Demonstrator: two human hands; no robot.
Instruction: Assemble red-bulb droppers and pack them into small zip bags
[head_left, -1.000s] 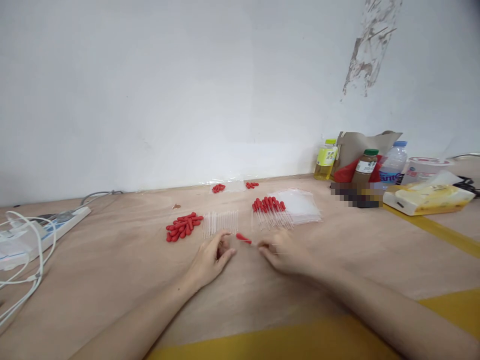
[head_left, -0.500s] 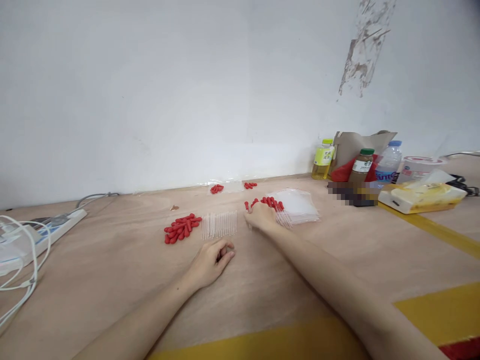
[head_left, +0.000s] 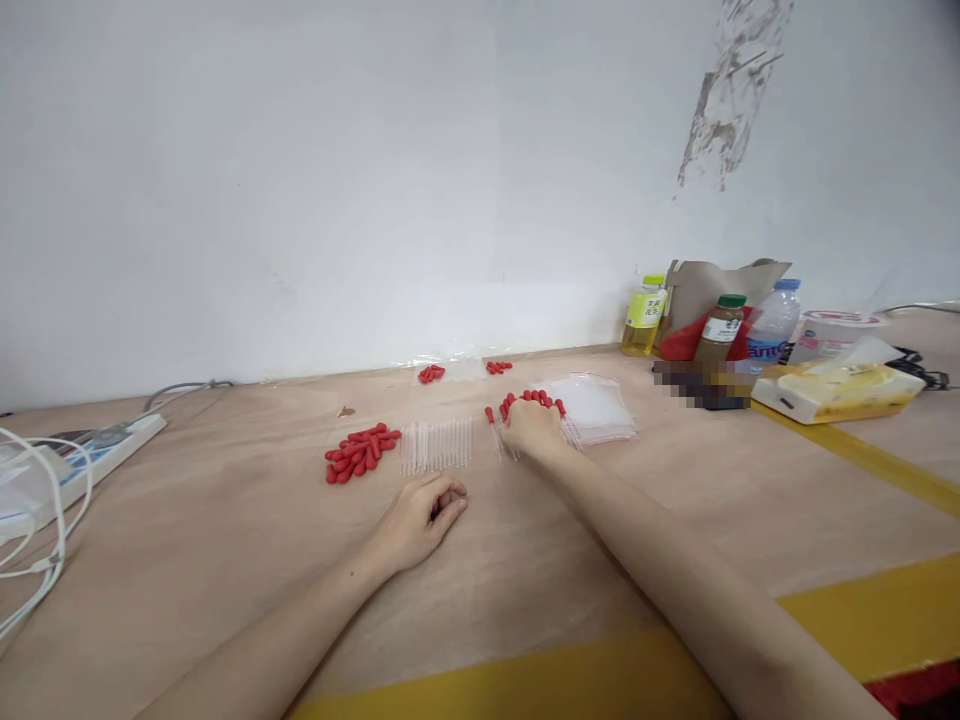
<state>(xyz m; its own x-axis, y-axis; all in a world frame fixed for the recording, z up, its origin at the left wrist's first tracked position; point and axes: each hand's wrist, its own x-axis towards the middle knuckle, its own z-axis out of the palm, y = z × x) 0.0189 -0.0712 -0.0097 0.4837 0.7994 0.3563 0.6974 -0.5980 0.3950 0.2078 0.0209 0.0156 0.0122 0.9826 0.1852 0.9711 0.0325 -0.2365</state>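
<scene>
In the head view, your left hand lies on the bench, thumb and curled fingers apart; clear tubes lie just beyond it, red bulbs farther left. Your right hand partly covers red-bulbed droppers; whether it pinches one, I cannot tell. Plastic bags lie to its right.

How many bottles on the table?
3: yellow-capped bottle left of the bag, green-capped bottle in front of it, blue-capped bottle farther right. Others may be hidden behind.
</scene>
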